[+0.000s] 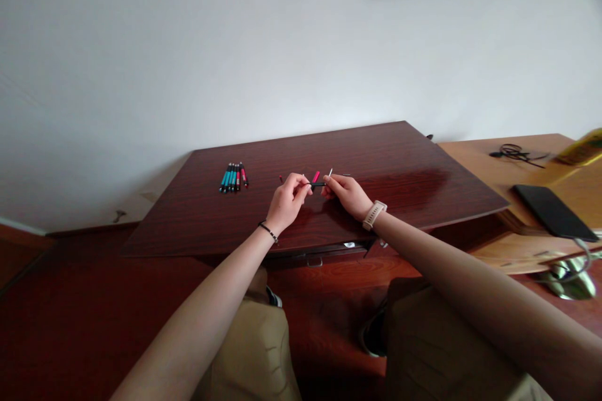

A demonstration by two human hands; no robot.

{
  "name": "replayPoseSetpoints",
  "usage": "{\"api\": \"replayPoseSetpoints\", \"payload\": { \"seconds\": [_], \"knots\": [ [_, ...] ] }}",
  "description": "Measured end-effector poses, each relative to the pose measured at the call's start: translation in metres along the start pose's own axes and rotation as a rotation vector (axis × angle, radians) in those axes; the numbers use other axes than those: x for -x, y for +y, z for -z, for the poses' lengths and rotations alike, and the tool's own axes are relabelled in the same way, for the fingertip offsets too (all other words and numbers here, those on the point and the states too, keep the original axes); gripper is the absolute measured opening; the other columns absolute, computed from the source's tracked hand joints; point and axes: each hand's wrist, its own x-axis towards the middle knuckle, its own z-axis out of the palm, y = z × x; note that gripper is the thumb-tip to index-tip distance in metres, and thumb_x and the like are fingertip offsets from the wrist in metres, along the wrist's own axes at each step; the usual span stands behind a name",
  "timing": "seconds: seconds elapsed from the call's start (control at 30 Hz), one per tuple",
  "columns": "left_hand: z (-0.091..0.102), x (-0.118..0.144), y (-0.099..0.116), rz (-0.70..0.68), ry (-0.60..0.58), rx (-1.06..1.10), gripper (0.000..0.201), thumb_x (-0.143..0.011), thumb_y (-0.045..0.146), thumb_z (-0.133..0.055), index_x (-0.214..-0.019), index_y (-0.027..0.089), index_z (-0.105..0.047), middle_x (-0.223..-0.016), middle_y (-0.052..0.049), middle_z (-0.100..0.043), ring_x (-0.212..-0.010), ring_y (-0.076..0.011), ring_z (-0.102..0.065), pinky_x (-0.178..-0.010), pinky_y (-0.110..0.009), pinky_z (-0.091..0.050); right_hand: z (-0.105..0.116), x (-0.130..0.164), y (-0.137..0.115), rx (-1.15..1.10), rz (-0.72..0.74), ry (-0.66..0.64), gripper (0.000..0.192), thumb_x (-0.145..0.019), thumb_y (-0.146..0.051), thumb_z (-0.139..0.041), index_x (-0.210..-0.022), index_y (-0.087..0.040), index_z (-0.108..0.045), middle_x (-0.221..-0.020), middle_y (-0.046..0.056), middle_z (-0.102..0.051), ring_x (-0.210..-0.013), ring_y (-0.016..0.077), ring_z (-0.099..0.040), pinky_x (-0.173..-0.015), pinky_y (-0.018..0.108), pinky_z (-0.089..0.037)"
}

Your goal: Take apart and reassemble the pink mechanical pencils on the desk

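My left hand [285, 202] is closed, its fingertips pinching one end of a slim black pen part [318, 184]. That part spans the gap to my right hand [347, 194], whose fingers are closed at its other end. A thin white stick [330, 171], perhaps a pen refill, points up from my right fingertips. Just behind the black part is a pink pen barrel [316, 176], apparently on the table. Small dark and red bits [281, 178] lie near the hands, too small to identify. My fingers partly hide what they grip.
Several teal and pink pens [233, 177] lie side by side on the left of the dark wooden table [376, 150]. On a lighter desk [489, 166] to the right are a black phone [554, 210], a coiled cable [515, 152] and a yellow package [583, 149]. A wall stands behind.
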Motion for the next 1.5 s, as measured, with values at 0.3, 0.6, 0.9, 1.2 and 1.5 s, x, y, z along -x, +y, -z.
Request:
{"api": "replayPoseSetpoints", "payload": {
  "seconds": [0.3, 0.6, 0.9, 1.2, 1.5],
  "knots": [
    [0.0, 0.0, 0.001, 0.013, 0.007, 0.009, 0.015, -0.105, 0.037, -0.06, -0.109, 0.023, -0.058, -0.091, -0.002, -0.077, -0.063, -0.0119, -0.061, -0.064, -0.024, -0.049, 0.0, 0.0, -0.002, 0.034, 0.007, -0.005, 0.064, -0.102, -0.077, -0.048, -0.073, -0.022, -0.065, -0.074, 0.004, -0.068, -0.07, 0.0193, -0.059, -0.073, 0.033, -0.047],
    [0.001, 0.0, 0.004, 0.008, -0.047, -0.046, 0.029, -0.11, 0.046, -0.049, -0.096, 0.023, -0.06, -0.078, 0.0, -0.07, -0.063, -0.0135, -0.061, -0.065, -0.025, -0.048, 0.001, 0.001, -0.004, 0.066, 0.014, -0.005, 0.064, -0.103, -0.076, -0.047, -0.073, -0.022, -0.064, -0.074, 0.003, -0.067, -0.07, 0.0192, -0.058, -0.074, 0.033, -0.046],
    [0.002, -0.001, 0.007, -0.016, -0.032, -0.087, 0.02, -0.106, 0.039, -0.057, -0.1, 0.022, -0.064, -0.091, -0.003, -0.078, -0.065, -0.0134, -0.062, -0.065, -0.025, -0.046, 0.0, -0.001, 0.0, 0.034, -0.003, 0.016, 0.064, -0.099, -0.079, -0.05, -0.073, -0.022, -0.063, -0.072, 0.003, -0.065, -0.07, 0.0191, -0.057, -0.072, 0.033, -0.047],
    [-0.002, 0.001, 0.005, -0.013, -0.066, -0.177, 0.021, -0.104, 0.042, -0.062, -0.095, 0.023, -0.063, -0.078, -0.001, -0.074, -0.063, -0.0154, -0.064, -0.064, -0.026, -0.044, -0.003, 0.002, -0.011, -0.155, -0.013, 0.067, 0.052, -0.095, -0.076, -0.062, -0.093, -0.024, -0.064, -0.08, 0.003, -0.07, -0.073, 0.0181, -0.062, -0.074, 0.032, -0.053],
    [-0.005, 0.002, 0.009, -0.092, -0.137, -0.337, 0.024, -0.103, 0.042, -0.065, -0.088, 0.023, -0.062, -0.078, -0.001, -0.072, -0.064, -0.0164, -0.064, -0.065, -0.027, -0.041, 0.0, 0.005, -0.014, -0.161, 0.053, -0.081, 0.036, -0.09, -0.057, -0.077, -0.099, -0.023, -0.071, -0.095, 0.004, -0.075, -0.086, 0.0209, -0.067, -0.086, 0.037, -0.055]
  ]
}}
